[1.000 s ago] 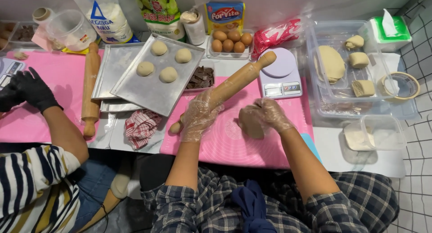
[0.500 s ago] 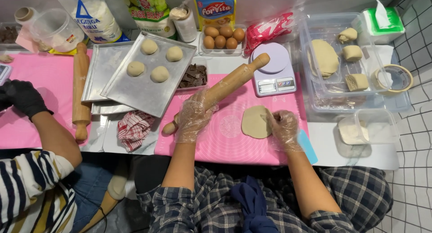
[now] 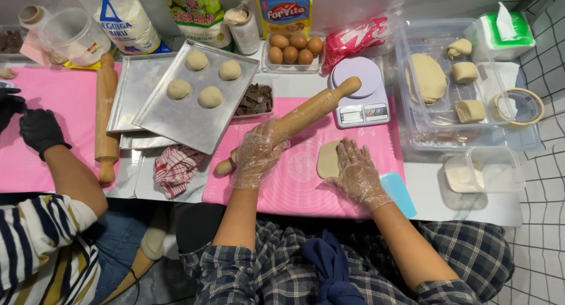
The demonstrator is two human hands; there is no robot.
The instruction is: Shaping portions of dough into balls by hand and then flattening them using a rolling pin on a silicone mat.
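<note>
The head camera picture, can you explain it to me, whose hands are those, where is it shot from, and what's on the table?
The picture comes from a camera worn on a person's head, looking down at their own two hands in clear plastic gloves. The left hand grips a wooden rolling pin, which tilts up over a pink mat. The right hand presses on a flat piece of dough lying on that mat. Behind are a metal tray with four dough balls, a kitchen scale, eggs and a clear tub holding more dough. At the left, a second person's black-gloved hand rests beside another rolling pin.
</note>
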